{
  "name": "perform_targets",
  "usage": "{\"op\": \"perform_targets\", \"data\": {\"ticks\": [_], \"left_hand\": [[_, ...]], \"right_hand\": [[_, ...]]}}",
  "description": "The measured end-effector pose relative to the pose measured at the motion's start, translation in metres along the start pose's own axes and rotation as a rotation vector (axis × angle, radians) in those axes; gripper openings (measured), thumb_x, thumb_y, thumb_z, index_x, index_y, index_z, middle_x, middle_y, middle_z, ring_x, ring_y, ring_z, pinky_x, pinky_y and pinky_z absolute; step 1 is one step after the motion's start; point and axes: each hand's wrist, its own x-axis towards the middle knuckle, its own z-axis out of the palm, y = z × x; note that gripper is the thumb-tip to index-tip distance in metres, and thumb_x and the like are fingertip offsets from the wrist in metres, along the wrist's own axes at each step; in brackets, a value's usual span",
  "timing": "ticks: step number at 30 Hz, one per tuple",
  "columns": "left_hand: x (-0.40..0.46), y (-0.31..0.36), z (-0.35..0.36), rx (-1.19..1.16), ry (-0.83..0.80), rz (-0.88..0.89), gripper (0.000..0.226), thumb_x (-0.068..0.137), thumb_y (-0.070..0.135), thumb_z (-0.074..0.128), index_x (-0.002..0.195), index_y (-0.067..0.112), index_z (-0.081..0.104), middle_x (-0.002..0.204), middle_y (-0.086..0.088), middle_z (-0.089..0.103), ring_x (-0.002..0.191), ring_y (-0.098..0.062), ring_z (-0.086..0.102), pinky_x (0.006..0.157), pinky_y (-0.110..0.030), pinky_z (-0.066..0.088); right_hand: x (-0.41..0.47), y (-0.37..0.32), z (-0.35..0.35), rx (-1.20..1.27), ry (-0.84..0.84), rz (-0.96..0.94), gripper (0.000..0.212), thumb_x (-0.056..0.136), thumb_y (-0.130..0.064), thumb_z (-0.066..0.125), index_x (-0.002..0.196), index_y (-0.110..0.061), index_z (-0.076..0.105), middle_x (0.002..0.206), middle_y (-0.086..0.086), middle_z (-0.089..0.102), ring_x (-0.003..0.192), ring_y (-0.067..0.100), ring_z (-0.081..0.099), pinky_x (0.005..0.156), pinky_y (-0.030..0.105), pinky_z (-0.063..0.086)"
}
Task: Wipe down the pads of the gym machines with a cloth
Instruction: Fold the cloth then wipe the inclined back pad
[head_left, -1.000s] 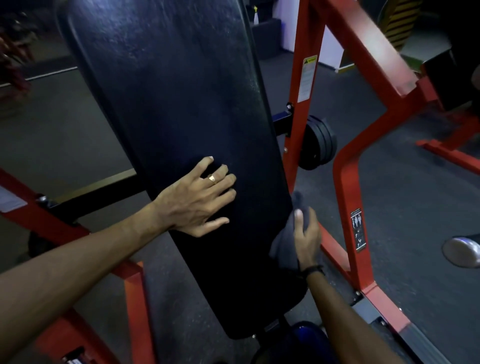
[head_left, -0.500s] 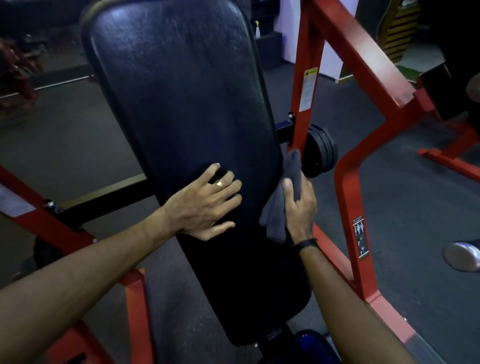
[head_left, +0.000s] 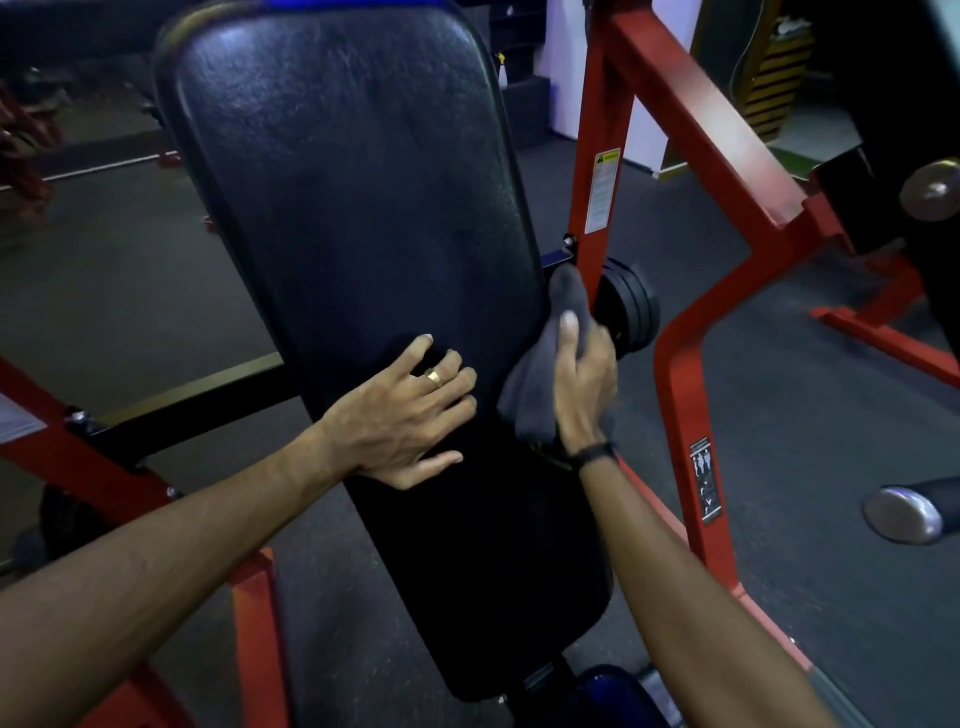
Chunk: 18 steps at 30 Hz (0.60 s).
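The long black pad (head_left: 363, 249) stood tilted in the middle of the view, its broad end far and its narrow end near, carried on a red frame (head_left: 691, 135). A grey cloth (head_left: 540, 374) lay against the pad's right edge, about halfway along its length. The right hand (head_left: 582, 384) had its grip closed round the cloth, thumb extended over the fabric. The left hand (head_left: 405, 415) lay flat on the pad face just left of the cloth, fingers straight, holding nothing, a ring (head_left: 432, 376) on one finger.

Judged progress: the right edge was under the cloth at mid-length. The face showed a dull sheen, but whether it had been wiped could not be told. The far half of that edge, the left edge and any other machines' pads appeared to remain.

Black weight plates (head_left: 631, 312) sat on the frame just right of the cloth
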Motion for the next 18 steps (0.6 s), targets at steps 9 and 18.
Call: {"op": "perform_targets", "data": {"ticks": [9,18], "left_hand": [[-0.001,0.0,0.002,0.009,0.002,0.0,0.057,0.092,0.057,0.05,0.11,0.005,0.063,0.123,-0.018,0.06,0.116,-0.038,0.056,0.106,-0.06,0.036],[0.0,0.0,0.002,0.02,-0.005,0.019,0.059,0.092,0.059,0.047,0.109,0.005,0.063,0.122,-0.018,0.059,0.115,-0.037,0.056,0.104,-0.06,0.037]], "right_hand": [[-0.011,0.025,0.006,0.032,0.003,-0.079,0.068,0.095,-0.064,0.035,0.123,-0.008,0.062,0.105,0.003,0.06,0.104,0.023,0.057,0.085,0.032,0.043],[-0.097,0.135,-0.04,-0.064,-0.069,0.265,0.082,0.088,-0.073,0.029,0.115,0.0,0.058,0.1,0.013,0.057,0.094,0.03,0.057,0.068,0.028,0.035]]}}
